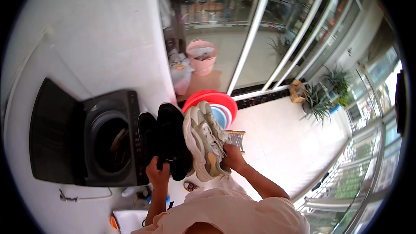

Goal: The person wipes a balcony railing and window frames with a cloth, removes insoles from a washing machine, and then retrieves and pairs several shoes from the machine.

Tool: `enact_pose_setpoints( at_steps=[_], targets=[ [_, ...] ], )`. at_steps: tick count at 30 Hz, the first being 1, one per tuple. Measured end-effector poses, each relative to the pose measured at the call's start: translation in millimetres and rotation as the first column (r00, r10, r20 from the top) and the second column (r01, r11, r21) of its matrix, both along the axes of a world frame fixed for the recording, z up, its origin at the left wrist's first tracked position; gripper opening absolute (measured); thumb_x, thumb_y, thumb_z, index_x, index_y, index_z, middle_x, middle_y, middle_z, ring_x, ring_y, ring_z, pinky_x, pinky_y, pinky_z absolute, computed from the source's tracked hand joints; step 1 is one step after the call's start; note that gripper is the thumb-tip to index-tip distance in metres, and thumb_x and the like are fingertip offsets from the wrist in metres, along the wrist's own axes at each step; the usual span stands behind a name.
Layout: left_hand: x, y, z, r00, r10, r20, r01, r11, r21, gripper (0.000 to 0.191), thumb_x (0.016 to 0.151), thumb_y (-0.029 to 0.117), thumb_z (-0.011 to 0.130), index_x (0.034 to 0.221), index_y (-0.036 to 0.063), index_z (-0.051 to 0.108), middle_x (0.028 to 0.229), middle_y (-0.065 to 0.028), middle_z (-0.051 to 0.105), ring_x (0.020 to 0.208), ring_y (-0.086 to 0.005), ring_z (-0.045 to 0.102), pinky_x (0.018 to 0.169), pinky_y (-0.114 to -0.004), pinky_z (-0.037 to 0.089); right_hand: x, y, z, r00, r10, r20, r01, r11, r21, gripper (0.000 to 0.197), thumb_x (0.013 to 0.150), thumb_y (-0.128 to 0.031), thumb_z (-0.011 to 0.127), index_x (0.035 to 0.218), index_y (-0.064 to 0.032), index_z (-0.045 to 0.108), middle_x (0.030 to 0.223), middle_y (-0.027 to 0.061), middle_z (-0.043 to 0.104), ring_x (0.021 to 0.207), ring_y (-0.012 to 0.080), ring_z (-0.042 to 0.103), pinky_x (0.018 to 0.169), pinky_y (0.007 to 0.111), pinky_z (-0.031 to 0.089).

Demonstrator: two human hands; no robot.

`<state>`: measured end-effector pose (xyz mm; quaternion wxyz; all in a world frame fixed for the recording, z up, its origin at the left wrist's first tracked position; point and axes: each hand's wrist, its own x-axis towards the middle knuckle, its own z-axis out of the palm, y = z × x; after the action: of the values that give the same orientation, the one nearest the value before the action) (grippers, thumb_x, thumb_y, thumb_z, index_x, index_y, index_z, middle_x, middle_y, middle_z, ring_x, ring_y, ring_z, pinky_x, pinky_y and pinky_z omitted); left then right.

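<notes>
My left hand grips a pair of black shoes by their heel ends, toes pointing away from me. Beside them, touching, my right hand holds a pair of off-white chunky sneakers at the heel end. Just left of the black shoes stands a dark top-loading washing machine with its lid raised. Something light-coloured lies inside the drum; I cannot tell what it is.
Beyond the sneakers are a red basin and a light blue basin, near a small stool. Sliding glass doors run behind. Potted plants stand at right. A tap with a hose is on the wall at lower left.
</notes>
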<state>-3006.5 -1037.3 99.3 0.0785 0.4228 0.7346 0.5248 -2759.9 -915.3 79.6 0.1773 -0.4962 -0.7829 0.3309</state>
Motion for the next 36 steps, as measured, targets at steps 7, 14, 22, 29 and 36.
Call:
enact_pose_setpoints(
  at_steps=[7, 14, 22, 29, 36],
  targets=[
    [104.3, 65.2, -54.5, 0.922, -0.382, 0.063, 0.386, 0.892, -0.235, 0.026, 0.069, 0.020, 0.057, 0.076, -0.0048, 0.053, 0.060, -0.0117, 0.053, 0.051, -0.0210, 0.048, 0.052, -0.032, 0.040, 222.0, -41.0, -45.6, 0.900, -0.356, 0.252, 0.400, 0.904, -0.152, 0.020, 0.068, -0.023, 0.059, 0.078, -0.0064, 0.056, 0.077, 0.0169, 0.060, 0.076, 0.0348, 0.058, 0.064, 0.041, 0.046],
    [272.7, 141.3, -182.6, 0.812, -0.582, 0.050, 0.551, 0.735, -0.394, 0.030, 0.069, 0.024, 0.058, 0.080, -0.0043, 0.060, 0.069, -0.0183, 0.060, 0.067, -0.0308, 0.059, 0.064, -0.039, 0.045, 486.5, -152.7, -136.0, 0.662, -0.610, 0.434, 0.742, 0.614, -0.269, 0.047, 0.068, -0.055, 0.062, 0.077, -0.0091, 0.064, 0.077, 0.0129, 0.063, 0.074, 0.0303, 0.061, 0.063, 0.040, 0.047],
    [432.4, 214.8, -317.1, 0.844, -0.521, 0.127, 0.482, 0.634, -0.605, 0.036, 0.072, 0.031, 0.054, 0.083, -0.0023, 0.065, 0.080, -0.0241, 0.062, 0.078, -0.0382, 0.059, 0.072, -0.042, 0.045, 701.1, -244.2, -194.8, 0.373, -0.813, 0.447, 0.925, 0.290, -0.244, 0.054, 0.066, -0.058, 0.065, 0.072, -0.0036, 0.064, 0.065, 0.0155, 0.061, 0.061, 0.0289, 0.060, 0.057, 0.039, 0.045],
    [544.0, 252.8, -360.5, 0.920, -0.336, 0.200, 0.368, 0.574, -0.732, 0.032, 0.072, 0.021, 0.063, 0.088, -0.0069, 0.062, 0.078, -0.0180, 0.064, 0.072, -0.0310, 0.062, 0.063, -0.038, 0.049, 802.3, -325.8, -298.0, 0.157, -0.777, 0.609, 0.946, -0.059, -0.319, 0.033, 0.067, -0.038, 0.066, 0.073, -0.0051, 0.066, 0.064, 0.0117, 0.063, 0.061, 0.0252, 0.062, 0.060, 0.036, 0.048],
    [727.9, 335.5, -361.2, 0.960, -0.198, 0.197, 0.262, 0.393, -0.881, 0.026, 0.073, 0.019, 0.063, 0.084, -0.0052, 0.061, 0.074, -0.0148, 0.062, 0.064, -0.0269, 0.061, 0.056, -0.036, 0.048, 819.7, -393.5, -322.0, 0.122, -0.505, 0.855, 0.923, -0.260, -0.286, 0.031, 0.078, -0.036, 0.053, 0.088, -0.0104, 0.068, 0.091, 0.0160, 0.064, 0.090, 0.0271, 0.062, 0.075, 0.037, 0.049]
  ],
)
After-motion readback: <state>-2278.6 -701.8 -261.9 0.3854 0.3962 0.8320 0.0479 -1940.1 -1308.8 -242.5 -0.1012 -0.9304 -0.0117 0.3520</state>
